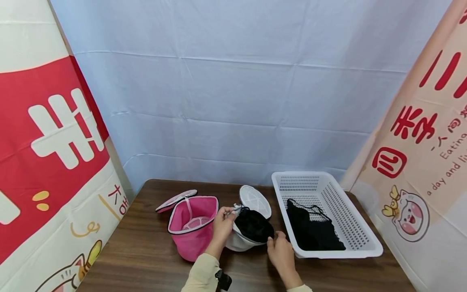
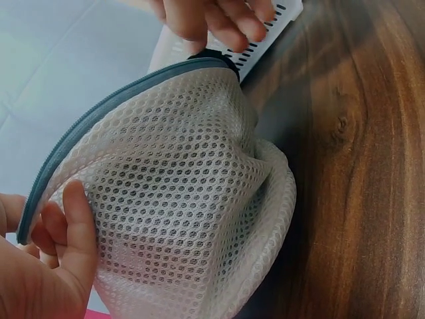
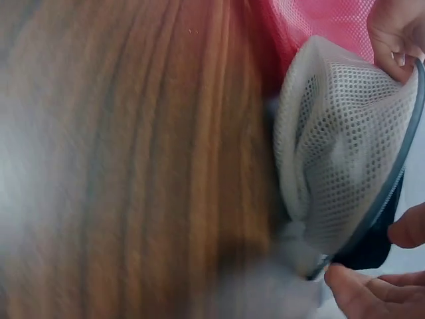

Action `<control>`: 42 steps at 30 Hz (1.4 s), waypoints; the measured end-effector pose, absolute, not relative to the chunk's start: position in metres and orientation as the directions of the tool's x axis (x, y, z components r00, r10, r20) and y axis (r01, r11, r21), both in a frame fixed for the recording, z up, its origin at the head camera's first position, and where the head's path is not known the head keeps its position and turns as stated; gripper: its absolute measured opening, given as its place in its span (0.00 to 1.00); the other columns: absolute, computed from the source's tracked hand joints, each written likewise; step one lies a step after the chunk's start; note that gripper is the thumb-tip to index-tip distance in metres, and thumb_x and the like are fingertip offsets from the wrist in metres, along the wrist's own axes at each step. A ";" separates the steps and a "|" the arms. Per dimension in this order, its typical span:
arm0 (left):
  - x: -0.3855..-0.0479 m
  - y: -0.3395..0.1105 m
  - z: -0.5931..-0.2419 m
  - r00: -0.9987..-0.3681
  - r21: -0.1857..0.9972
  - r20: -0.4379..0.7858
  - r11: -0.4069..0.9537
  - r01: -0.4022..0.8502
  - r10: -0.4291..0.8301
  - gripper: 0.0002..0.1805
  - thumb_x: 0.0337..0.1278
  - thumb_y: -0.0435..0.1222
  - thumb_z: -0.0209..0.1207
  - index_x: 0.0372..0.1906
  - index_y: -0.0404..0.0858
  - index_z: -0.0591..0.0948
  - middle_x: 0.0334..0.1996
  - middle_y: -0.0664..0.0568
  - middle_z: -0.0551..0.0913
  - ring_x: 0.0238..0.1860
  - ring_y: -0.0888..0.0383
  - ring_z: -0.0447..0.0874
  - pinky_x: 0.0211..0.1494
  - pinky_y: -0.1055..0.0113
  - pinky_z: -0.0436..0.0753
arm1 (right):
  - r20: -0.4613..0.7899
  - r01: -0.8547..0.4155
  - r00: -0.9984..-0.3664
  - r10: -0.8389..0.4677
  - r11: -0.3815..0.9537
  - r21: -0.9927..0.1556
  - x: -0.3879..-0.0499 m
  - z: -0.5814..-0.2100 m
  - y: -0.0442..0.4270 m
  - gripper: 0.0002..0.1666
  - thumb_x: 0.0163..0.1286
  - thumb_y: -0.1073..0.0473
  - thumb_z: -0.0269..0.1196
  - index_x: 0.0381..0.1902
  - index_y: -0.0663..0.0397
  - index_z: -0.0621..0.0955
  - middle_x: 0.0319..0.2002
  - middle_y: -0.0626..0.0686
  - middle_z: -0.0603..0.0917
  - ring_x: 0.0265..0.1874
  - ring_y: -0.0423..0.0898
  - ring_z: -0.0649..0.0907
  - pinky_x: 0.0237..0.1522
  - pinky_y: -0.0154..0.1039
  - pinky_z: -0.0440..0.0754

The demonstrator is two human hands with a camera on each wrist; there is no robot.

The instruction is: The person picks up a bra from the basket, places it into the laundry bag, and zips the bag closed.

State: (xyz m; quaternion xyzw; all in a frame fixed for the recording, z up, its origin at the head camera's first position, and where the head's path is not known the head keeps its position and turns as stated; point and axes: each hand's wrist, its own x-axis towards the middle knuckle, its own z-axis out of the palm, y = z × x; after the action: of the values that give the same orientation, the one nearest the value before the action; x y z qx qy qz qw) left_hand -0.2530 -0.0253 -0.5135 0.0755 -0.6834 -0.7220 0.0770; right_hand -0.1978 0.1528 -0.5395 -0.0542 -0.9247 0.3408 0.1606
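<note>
A white mesh bag [image 1: 240, 242] with a grey zipper edge stands on the table, black cloth [image 1: 254, 225] bulging in its mouth. My left hand [image 1: 223, 227] pinches the left side of its rim; in the left wrist view, thumb and fingers of the left hand [image 2: 63, 256] hold the zipper edge. At the opposite side, my right hand [image 1: 281, 254] has its fingertips at the rim beside the black cloth. The right wrist view shows the right hand [image 3: 375, 286] with thumb and fingers apart around the cloth; whether they grip it is unclear. The bag's round white lid [image 1: 255, 201] lies folded back behind.
Left of the white bag, a pink mesh bag [image 1: 193, 243] stands unzipped, its lid [image 1: 176, 200] folded back. To the right, a white plastic basket [image 1: 339, 254] holds a black garment [image 1: 314, 229] with thin straps. Cloth sheets [image 1: 233, 101] hang behind and beside the brown table [image 1: 146, 251].
</note>
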 end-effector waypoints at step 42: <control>-0.252 -0.026 -0.517 -0.974 0.995 0.102 0.021 0.100 -0.202 0.04 0.53 0.26 0.57 0.35 0.31 0.79 0.19 0.55 0.68 0.20 0.61 0.65 0.22 0.70 0.66 | -0.035 0.067 -0.952 0.304 0.096 -0.993 -0.210 -0.537 0.142 0.15 0.58 0.73 0.52 0.44 0.78 0.74 0.23 0.53 0.75 0.21 0.44 0.75 0.20 0.32 0.73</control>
State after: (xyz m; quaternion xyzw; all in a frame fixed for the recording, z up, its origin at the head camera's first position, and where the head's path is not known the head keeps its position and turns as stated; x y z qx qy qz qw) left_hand -0.2519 -0.0257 -0.5173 0.0362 -0.7064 -0.6986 0.1080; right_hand -0.2101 0.1421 -0.5374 -0.1265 -0.7348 0.6603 0.0897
